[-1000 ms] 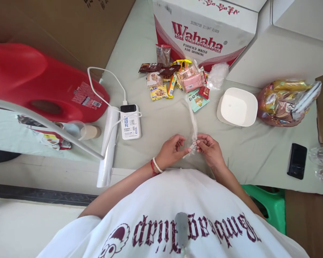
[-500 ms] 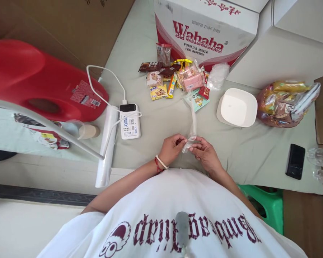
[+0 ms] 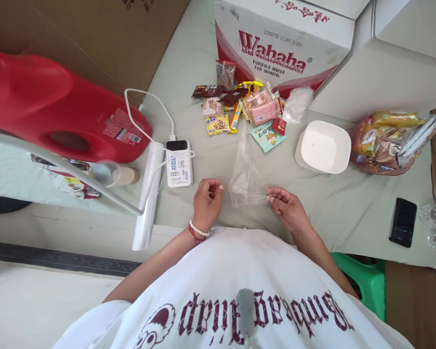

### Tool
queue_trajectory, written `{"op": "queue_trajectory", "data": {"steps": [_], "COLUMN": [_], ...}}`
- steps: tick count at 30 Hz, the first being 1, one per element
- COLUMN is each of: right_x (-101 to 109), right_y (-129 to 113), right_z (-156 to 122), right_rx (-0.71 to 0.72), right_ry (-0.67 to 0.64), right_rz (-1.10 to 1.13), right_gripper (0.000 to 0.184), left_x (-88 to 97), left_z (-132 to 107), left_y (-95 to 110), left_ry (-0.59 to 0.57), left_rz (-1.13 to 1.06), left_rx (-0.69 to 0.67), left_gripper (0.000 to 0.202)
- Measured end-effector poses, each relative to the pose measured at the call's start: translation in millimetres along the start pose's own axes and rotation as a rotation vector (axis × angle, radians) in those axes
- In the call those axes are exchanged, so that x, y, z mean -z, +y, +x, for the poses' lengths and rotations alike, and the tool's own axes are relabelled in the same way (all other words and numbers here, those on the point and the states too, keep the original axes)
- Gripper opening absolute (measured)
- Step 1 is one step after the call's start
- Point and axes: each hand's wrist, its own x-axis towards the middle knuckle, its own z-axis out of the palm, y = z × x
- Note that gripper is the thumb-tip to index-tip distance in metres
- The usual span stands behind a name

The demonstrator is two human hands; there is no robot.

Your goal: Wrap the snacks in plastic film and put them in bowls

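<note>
A thin clear plastic bag [image 3: 247,182] lies loosely spread on the green cloth between my hands, its far end narrowing near the snack packets. At the bag's near right corner, my right hand [image 3: 286,207] is closed, pinching the film between thumb and fingers. My left hand [image 3: 207,206] is apart from the bag on its left side, fingers loosely curled and thumb away from them, with nothing visible in it. Beyond the bag is a pile of wrapped snacks [image 3: 263,111], with a mint-green packet [image 3: 268,137] at its near edge.
A white container [image 3: 325,148] and a bowl of snacks [image 3: 387,145] stand right. A black phone [image 3: 403,222] lies nearer me. Leftward are a cabled power bank [image 3: 179,169], a plastic roll [image 3: 147,203] and a red jug [image 3: 94,116]. A Wahaha carton [image 3: 276,48] stands behind.
My hands have moved apart, the left going leftward off the bag, the right slightly rightward. The bag, bunched and twisted before, is now spread wider and flatter. The view has shifted slightly.
</note>
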Motion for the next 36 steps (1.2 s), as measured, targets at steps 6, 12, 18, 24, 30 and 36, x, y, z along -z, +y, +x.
{"op": "queue_trajectory", "data": {"steps": [6,12,18,24,30,36], "right_x": [-1.3,15.5,-14.7,-18.6,20.7,39.7], "right_y": [7.8,3.5,-13.6,-7.5,-9.4,3.5], "right_z": [-3.3,-4.9,39.8,79.0,59.1,35.6], "right_rx": [0.027,0.239,0.504,0.422,0.237,0.238], "right_ry": [0.014,0.154,0.235,0.279,0.368,0.376], "right_rz": [-0.029,-0.598,-0.879,-0.587,-0.232,-0.287], "right_gripper": [0.038,0.041,0.068,0.029,0.031,0.035], "left_x": [-20.5,-29.0,-24.8,-2.1,21.5,8.0], "left_z": [2.3,14.0,5.8,-1.8,-15.3,-6.3], "left_y": [21.9,3.5,-3.6,-13.6,-31.3,1.1], "left_ry": [-0.208,-0.351,-0.335,-0.107,-0.044,-0.075], "left_rz": [0.638,0.746,0.654,0.272,0.102,0.227], "left_rx": [-0.123,-0.169,-0.356,-0.236,0.025,-0.308], "left_gripper": [0.038,0.018,0.024,0.019,0.017,0.023]}}
